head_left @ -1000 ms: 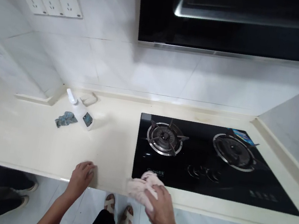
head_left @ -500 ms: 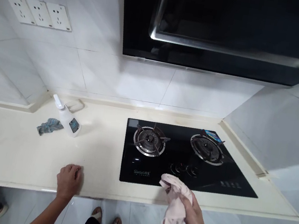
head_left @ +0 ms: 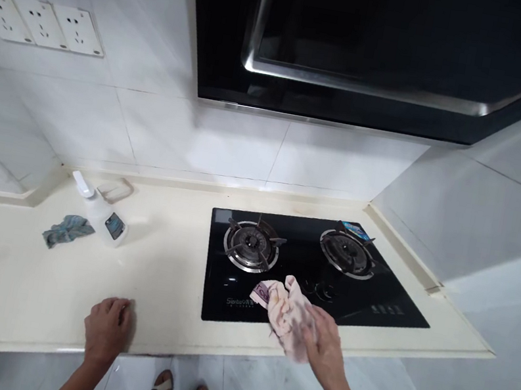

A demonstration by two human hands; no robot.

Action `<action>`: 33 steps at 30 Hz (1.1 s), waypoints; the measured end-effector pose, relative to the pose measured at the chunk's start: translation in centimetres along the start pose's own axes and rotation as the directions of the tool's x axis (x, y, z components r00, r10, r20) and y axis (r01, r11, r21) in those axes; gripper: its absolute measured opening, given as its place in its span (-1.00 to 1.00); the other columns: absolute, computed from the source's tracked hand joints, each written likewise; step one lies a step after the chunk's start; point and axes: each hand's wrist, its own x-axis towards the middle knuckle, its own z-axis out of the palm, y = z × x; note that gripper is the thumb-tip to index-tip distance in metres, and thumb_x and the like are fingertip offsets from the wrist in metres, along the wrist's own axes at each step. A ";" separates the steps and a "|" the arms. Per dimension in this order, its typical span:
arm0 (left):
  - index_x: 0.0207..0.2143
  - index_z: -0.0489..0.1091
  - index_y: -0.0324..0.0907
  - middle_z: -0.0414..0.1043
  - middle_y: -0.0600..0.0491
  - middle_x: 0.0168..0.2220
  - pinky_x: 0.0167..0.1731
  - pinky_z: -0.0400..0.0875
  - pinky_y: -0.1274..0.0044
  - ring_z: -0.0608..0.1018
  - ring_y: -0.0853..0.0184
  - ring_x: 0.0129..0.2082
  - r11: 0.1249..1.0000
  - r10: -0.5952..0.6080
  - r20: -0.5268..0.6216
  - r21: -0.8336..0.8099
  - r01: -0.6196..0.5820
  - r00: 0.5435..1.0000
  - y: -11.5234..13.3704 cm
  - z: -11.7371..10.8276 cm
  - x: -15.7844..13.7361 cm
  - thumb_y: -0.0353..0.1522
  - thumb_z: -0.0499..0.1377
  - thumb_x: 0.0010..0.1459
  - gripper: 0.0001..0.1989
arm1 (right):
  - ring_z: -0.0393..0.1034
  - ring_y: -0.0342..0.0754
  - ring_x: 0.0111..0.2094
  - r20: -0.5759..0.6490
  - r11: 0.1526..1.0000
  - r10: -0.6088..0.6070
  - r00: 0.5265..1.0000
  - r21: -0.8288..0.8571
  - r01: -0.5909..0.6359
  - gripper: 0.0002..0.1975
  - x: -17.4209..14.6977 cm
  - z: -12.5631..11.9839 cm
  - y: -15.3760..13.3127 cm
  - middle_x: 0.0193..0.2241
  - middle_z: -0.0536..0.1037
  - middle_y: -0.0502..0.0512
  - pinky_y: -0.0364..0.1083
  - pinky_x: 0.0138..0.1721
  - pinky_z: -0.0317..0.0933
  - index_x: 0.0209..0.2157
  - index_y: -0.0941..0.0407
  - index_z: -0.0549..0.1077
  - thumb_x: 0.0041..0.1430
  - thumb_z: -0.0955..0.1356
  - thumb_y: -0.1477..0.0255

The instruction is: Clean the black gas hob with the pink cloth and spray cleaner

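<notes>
A crumpled pale pink cloth [head_left: 287,316] is in my right hand [head_left: 325,349], the fingers and thumb closed on its right side. The cloth hangs over the front edge of the black gas stove [head_left: 290,253], below the control knobs, and a purple printed patch shows at its left end. My left hand [head_left: 107,329] rests on the cream countertop [head_left: 160,285] near its front edge, left of the stove. Its fingers are curled in, and nothing shows in them.
A white spray bottle [head_left: 104,215] leans toward the left on the counter, beside a crumpled grey-blue cloth [head_left: 67,230]. Behind the bottle lies a pale looped object [head_left: 116,189]. The black range hood [head_left: 364,52] overhangs the stove. Wall sockets [head_left: 39,23] are at upper left.
My right hand has moved the pink cloth up and left over the stove's front edge, and the cloth has bunched and turned. My left hand stays on the counter. The view has shifted right.
</notes>
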 end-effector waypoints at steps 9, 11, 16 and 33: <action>-0.16 0.55 -0.16 0.51 -0.09 -0.12 -0.22 0.26 0.38 0.46 0.10 -0.11 1.000 -0.007 0.024 0.009 0.007 1.000 0.1 -0.1 0.1 -0.36 0.04 0.29 -0.73 | -0.05 0.31 0.36 0.380 0.919 -0.019 0.925 -0.357 0.166 -0.45 3.0 8.5 -7.9 0.32 0.22 0.24 0.32 0.29 -0.10 0.16 -0.06 0.45 0.16 0.38 0.07; -0.16 0.54 -0.16 0.50 -0.09 -0.11 -0.22 0.26 0.37 0.46 0.09 -0.10 1.000 -0.012 0.029 0.019 0.012 1.000 0.2 -0.2 0.1 -0.35 0.04 0.30 -0.73 | -0.08 0.29 0.37 0.476 0.931 -0.098 0.874 -0.267 0.250 -0.48 3.5 10.9 -11.5 0.34 0.19 0.18 0.30 0.30 -0.15 0.14 -0.12 0.45 0.16 0.39 0.07; -0.16 0.55 -0.16 0.51 -0.10 -0.11 -0.22 0.28 0.37 0.47 0.10 -0.12 1.000 -0.012 0.044 0.030 0.011 0.999 0.0 -0.4 0.2 -0.34 0.01 0.31 -0.70 | -0.06 0.28 0.34 0.595 0.923 -0.289 0.750 -0.033 0.383 -0.46 5.2 17.3 -21.3 0.33 0.20 0.11 0.36 0.28 -0.20 0.17 -0.18 0.39 0.16 0.42 0.12; -0.18 0.56 -0.15 0.55 -0.12 -0.13 -0.25 0.37 0.32 0.52 0.04 -0.15 0.998 -0.036 0.056 0.057 0.033 0.998 -0.9 0.9 0.7 -0.28 -0.06 0.31 -0.61 | 0.35 0.16 0.04 -0.080 0.905 0.092 0.993 -0.408 -0.117 -0.80 5.3 8.1 -3.9 -0.03 0.50 0.29 0.12 0.06 0.16 -0.21 0.12 0.42 0.27 0.20 0.40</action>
